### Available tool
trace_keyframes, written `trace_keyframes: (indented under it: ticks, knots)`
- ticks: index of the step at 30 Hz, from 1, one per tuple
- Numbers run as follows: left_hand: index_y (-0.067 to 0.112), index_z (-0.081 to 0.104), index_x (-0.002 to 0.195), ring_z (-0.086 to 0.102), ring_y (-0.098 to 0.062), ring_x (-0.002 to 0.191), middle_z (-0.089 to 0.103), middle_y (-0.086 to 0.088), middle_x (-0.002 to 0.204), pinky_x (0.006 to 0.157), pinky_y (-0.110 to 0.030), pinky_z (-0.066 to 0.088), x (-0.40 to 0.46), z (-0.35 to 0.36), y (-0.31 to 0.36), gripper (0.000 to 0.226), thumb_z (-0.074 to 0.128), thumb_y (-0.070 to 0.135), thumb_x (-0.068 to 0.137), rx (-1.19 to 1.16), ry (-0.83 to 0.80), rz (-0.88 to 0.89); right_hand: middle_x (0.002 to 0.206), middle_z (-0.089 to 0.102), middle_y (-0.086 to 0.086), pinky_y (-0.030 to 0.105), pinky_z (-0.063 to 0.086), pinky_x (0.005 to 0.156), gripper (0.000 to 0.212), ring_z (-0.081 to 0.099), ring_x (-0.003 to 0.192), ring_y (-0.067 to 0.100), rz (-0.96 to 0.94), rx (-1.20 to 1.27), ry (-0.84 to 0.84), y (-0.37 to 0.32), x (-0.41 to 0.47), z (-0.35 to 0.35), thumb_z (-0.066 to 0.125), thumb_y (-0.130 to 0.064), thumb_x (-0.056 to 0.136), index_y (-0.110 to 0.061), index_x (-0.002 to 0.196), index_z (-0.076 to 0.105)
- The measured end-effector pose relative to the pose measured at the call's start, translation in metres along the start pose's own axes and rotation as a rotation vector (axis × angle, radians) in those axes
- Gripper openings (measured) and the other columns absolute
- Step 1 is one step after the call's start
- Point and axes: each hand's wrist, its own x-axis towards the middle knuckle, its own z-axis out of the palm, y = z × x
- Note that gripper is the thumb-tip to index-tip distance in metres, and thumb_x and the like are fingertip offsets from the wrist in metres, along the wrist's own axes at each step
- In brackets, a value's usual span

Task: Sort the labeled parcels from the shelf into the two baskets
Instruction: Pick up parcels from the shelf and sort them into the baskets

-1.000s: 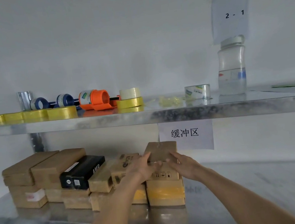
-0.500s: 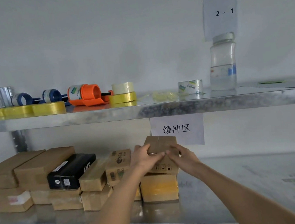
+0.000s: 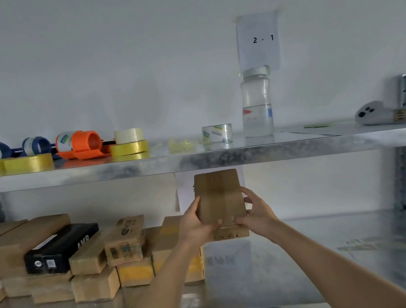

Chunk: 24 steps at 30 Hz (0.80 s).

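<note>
Lifted clear of the stack since a moment ago, the small brown cardboard parcel (image 3: 219,198) now hangs in the air between both hands, tipped up so its broad taped face is toward the person. It sits just right of the pile of brown cardboard boxes (image 3: 93,262) on the lower galvanised metal shelf (image 3: 298,264), and in front of the white paper sign (image 3: 184,191) taped under the upper shelf.

The left hand (image 3: 195,224) grips the parcel's left edge, its fingers (image 3: 213,224) curled under the lower corner. The right hand (image 3: 255,212) holds the right edge, thumb along the bottom and fingers wrapped behind. Both are closed firmly on the parcel.

Within the pile, a long black box with white lettering (image 3: 60,247) lies across the brown ones, left of the parcel. On the upper metal shelf (image 3: 197,160), above and left of the parcel, stand yellow tape rolls (image 3: 129,147), an orange tape dispenser (image 3: 82,144) and blue-cored rolls (image 3: 36,145). Above and right of the parcel are a clear plastic bottle (image 3: 257,104), a small clear tape roll (image 3: 217,133), and a grey handheld controller (image 3: 382,113) far to the right. A paper sheet reading "2 - 1" (image 3: 258,41) hangs on the wall over the bottle.
</note>
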Motion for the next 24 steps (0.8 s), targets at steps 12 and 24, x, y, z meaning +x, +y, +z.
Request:
trace_keyframes:
  ticks: [12, 24]
  knots:
    - [0.036, 0.053, 0.130, 0.064, -0.008, 0.095, 0.056, -0.002, 0.123, 0.068, -0.015, 0.054, -0.024, 0.087, 0.020, 0.093, 0.098, 0.022, 0.050, 0.020, -0.037, 0.028, 0.124, 0.062, -0.002, 0.043, 0.060, 0.085, 0.094, 0.073, 0.086, 0.015, 0.093, -0.015, 0.017, 0.065, -0.019, -0.083, 0.074, -0.037, 0.055, -0.042, 0.145, 0.046]
    - [0.026, 0.046, 0.121, 0.059, -0.002, 0.096, 0.061, 0.011, 0.110, 0.068, -0.021, 0.046, -0.082, 0.163, 0.068, 0.068, 0.079, 0.062, 0.074, -0.297, -0.016, -0.133, 0.109, 0.067, -0.002, 0.035, 0.056, 0.088, 0.076, 0.067, 0.100, 0.015, 0.176, 0.251, 0.048, 0.093, -0.076, -0.155, 0.081, -0.069, 0.070, -0.017, 0.118, 0.051]
